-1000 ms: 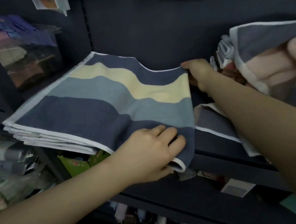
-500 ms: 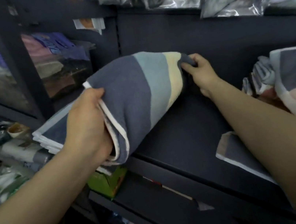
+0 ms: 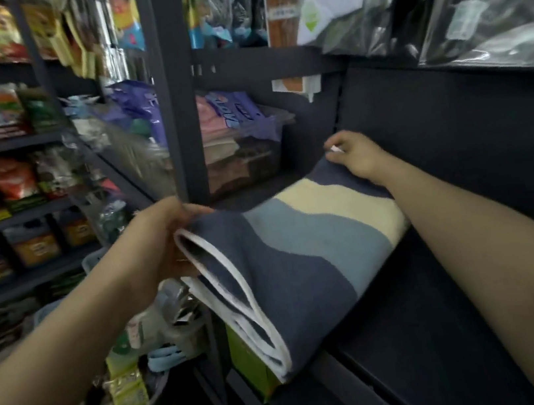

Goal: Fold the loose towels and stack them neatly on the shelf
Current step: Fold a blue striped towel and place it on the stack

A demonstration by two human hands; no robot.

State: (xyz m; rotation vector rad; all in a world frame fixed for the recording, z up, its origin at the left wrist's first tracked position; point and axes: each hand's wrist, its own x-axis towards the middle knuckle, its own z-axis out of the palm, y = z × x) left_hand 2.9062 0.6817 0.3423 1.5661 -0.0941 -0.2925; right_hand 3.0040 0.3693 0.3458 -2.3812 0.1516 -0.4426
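A dark shelf (image 3: 417, 336) ran across the lower right, and on it lay the folded striped towel (image 3: 302, 259), its white-edged layers hanging past the shelf's front left corner. The left hand (image 3: 157, 243) gripped the towel's near left edge, fingers curled round the folded layers. The right hand (image 3: 355, 154) rested at the far corner, fingers seemingly pinching the white hem, though blur made that uncertain. Behind stood a clear storage bin (image 3: 245, 157).
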